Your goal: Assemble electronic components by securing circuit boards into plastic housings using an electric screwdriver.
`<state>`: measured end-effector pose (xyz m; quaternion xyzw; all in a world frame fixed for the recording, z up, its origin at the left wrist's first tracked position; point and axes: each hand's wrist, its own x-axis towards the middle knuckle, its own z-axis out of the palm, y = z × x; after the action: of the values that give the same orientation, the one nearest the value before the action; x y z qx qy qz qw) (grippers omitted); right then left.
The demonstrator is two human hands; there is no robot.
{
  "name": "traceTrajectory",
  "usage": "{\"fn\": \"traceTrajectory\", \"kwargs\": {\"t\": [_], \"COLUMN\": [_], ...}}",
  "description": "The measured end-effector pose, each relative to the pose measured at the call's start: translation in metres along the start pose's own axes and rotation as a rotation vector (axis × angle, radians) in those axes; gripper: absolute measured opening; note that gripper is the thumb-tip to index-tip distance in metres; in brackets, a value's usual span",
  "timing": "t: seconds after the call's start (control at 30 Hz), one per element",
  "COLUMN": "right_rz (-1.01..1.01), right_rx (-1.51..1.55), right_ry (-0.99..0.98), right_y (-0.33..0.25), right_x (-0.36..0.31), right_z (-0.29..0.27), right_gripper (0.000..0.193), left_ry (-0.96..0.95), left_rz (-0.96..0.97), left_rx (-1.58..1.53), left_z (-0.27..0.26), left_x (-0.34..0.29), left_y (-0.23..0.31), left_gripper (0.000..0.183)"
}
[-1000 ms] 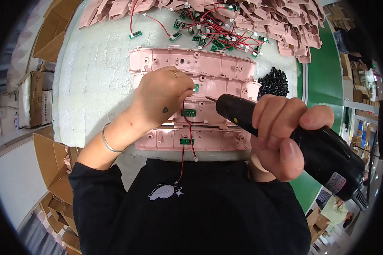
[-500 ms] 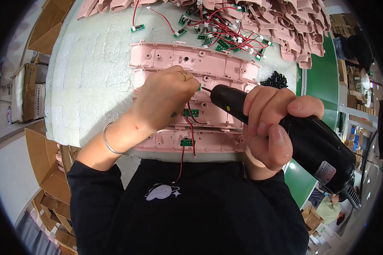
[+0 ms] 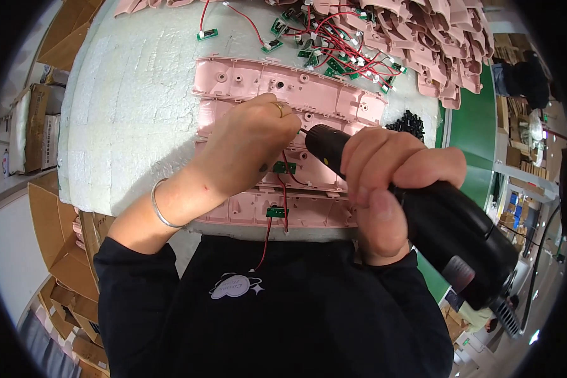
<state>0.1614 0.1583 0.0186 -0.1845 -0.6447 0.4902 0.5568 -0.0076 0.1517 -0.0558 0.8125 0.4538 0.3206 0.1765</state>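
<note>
Left hand [image 3: 258,132]: fingers pinched together low over the second shell [image 3: 209,113], counting four shells laid from mid-worktop [image 3: 126,113] to its near edge; what the fingertips hold is hidden. Right hand [image 3: 384,170]: wrapped around the black driver [image 3: 457,227], bit just beside the left fingertips; contact with a screw cannot be told.

Step, as judged: driving a screw at the second shell. Driver looks slanted toward the worktop's near right corner; better square to the seat. Press lightly, ease off once snug, since thin plastic would probably strip. Keep fingertips off the bit and leads [image 3: 286,205] out of its path.

Materials: shells pink, smooth moulded plastic, shallow curved troughs with round bosses. Boards [image 3: 276,212] green, flat, rectangular; leads thin, limp. Screws [image 3: 407,125] black, loosely heaped by the worktop's right edge. Worktop pale, foam-like, creased. Driver barrel smooth, rounded.
</note>
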Motion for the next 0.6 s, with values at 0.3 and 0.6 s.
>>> {"fn": "traceTrajectory", "kwargs": {"t": [0.3, 0.6], "right_rz": [-0.023, -0.125], "right_rx": [-0.175, -0.168], "right_ry": [-0.222, 0.249], "right_y": [-0.001, -0.054], "right_x": [0.004, -0.015], "right_z": [-0.01, -0.071], "right_gripper": [0.032, 0.033], "left_ry": [-0.016, -0.001], "left_rz": [0.084, -0.032], "left_rx": [-0.159, 0.024], "left_z": [-0.007, -0.006], "left_x": [0.011, 0.009], "left_y": [0.0, 0.01], "left_gripper": [0.016, 0.009]}}
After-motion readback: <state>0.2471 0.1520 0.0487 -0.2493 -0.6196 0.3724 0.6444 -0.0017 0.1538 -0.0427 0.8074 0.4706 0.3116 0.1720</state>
